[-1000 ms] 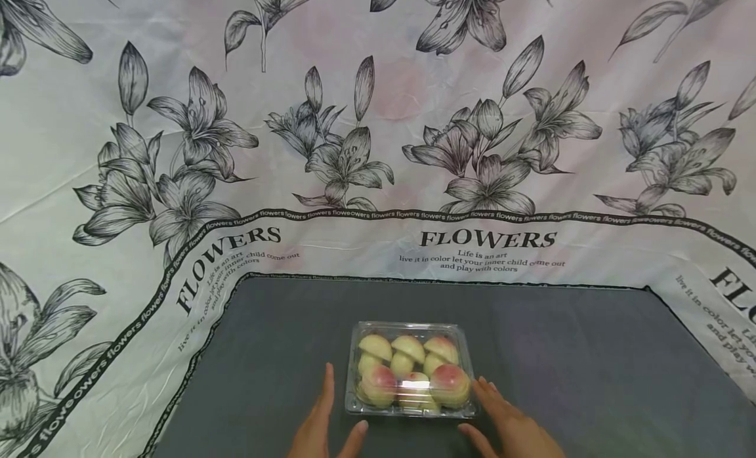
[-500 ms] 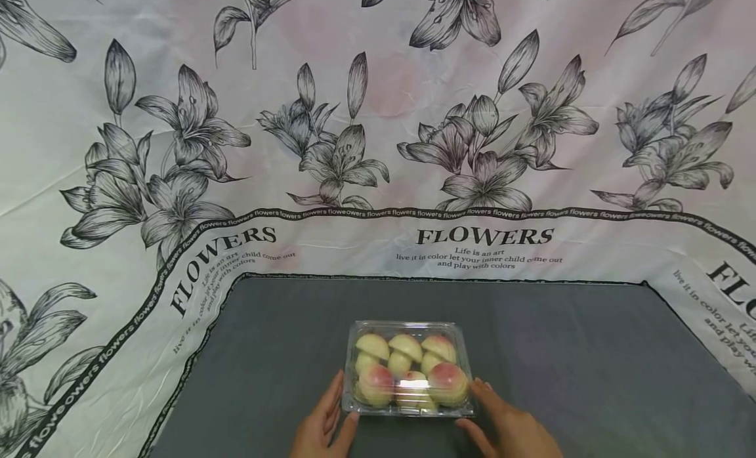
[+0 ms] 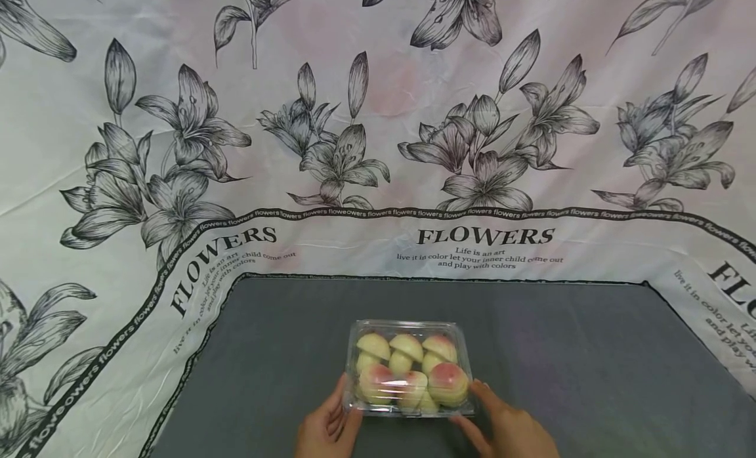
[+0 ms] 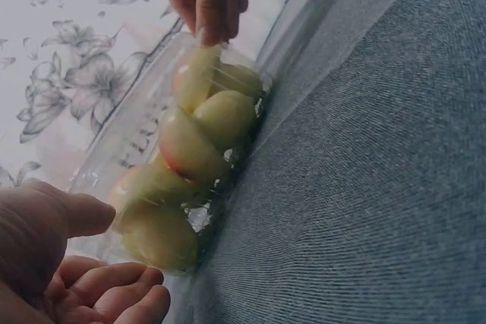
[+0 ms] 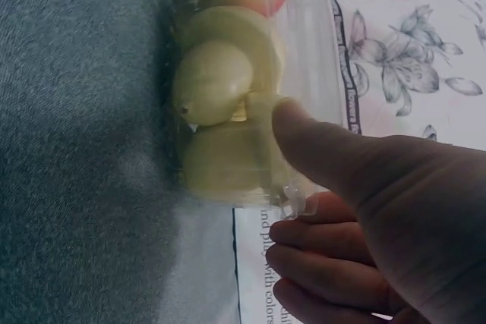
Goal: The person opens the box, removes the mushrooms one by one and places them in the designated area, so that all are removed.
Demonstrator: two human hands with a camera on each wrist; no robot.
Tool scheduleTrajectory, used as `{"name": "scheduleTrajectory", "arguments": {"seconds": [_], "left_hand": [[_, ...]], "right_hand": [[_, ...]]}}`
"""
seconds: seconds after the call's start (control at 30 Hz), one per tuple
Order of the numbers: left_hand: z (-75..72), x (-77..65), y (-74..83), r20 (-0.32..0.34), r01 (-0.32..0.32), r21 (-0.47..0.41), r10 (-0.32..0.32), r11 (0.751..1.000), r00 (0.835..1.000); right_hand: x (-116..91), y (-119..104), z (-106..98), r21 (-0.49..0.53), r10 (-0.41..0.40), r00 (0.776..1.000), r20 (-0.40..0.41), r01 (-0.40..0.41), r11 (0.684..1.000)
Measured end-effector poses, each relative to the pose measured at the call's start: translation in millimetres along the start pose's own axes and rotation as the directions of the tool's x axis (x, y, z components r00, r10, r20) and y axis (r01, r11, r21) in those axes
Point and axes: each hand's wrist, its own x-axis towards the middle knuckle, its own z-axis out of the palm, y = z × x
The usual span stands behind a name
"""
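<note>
A clear plastic clamshell box [image 3: 407,326] sits at the front middle of the grey surface. Inside lie several pale yellow, pink-tinged rounded pieces [image 3: 447,378], some shaped like mushrooms. My left hand [image 3: 327,425] grips the box's near left corner, thumb in front and fingers along the side. At the near right corner my right hand [image 3: 512,424] holds it the same way. In the right wrist view, the right thumb lies over the box's edge and the other fingers curl by its end. The left wrist view has both hands at opposite ends of the box.
Dark grey cloth [image 3: 579,366] covers the work surface around the box. A white sheet printed with lilies and the word FLOWERS [image 3: 487,237] borders it and rises behind as a backdrop.
My left hand has come in from the left onto the box, and its fingers have closed in. My right hand has tightened at its corner. A front middle piece inside has shifted.
</note>
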Motion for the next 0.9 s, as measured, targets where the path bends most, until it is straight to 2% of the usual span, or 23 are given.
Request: {"name": "scheduleTrajectory", "arguments": {"seconds": [0.07,0.17,0.2,0.23,0.27,0.3,0.37,0.43,0.5,0.53,0.63,0.77,0.9], "left_hand": [[0.9,0.5,0.4,-0.013,0.007,0.024,-0.007,1.000,1.000],[1.4,1.7,3.0,-0.022,0.032,0.053,-0.030,0.998,0.999],[1.4,2.3,4.1,-0.022,0.044,0.065,-0.042,0.997,0.999],[1.4,3.0,4.9,-0.024,0.055,0.077,-0.053,0.996,0.998],[1.0,3.2,5.5,-0.019,0.059,0.090,-0.057,0.994,0.998],[0.7,3.3,6.3,-0.011,0.066,0.097,-0.065,0.993,0.998],[0.0,3.9,6.5,0.004,0.063,0.108,-0.064,0.992,0.998],[-0.4,4.5,6.6,0.017,0.062,0.114,-0.065,0.992,0.998],[-0.6,4.7,6.7,0.026,0.046,0.124,-0.050,0.991,0.998],[-0.5,5.0,6.6,0.027,0.044,0.130,-0.048,0.990,0.998],[-0.7,5.0,6.4,0.029,0.046,0.141,-0.051,0.989,0.998],[-1.4,4.9,5.6,0.029,0.054,0.143,-0.059,0.988,0.998],[-2.6,5.5,5.0,0.036,0.058,0.145,-0.064,0.988,0.997]], "right_hand": [[-1,-1,1,-0.013,-0.001,1.000,-0.007,0.001,1.000],[-2,-1,4,-0.042,-0.047,0.996,-0.074,0.044,0.998],[-3,0,6,-0.058,-0.079,0.990,-0.114,0.072,0.996],[-3,2,10,-0.081,-0.138,0.974,-0.181,0.125,0.989],[-2,4,14,-0.110,-0.196,0.949,-0.246,0.174,0.979],[-1,7,19,-0.145,-0.265,0.910,-0.321,0.229,0.963],[2,13,27,-0.220,-0.384,0.808,-0.447,0.317,0.923],[7,17,35,-0.291,-0.477,0.681,-0.555,0.379,0.879],[11,18,38,-0.317,-0.517,0.596,-0.615,0.413,0.854],[12,17,40,-0.324,-0.524,0.568,-0.635,0.420,0.848],[13,14,41,-0.334,-0.523,0.511,-0.683,0.418,0.845],[13,10,41,-0.339,-0.516,0.493,-0.701,0.406,0.848],[16,9,41,-0.354,-0.535,0.447,-0.717,0.428,0.831]]}}
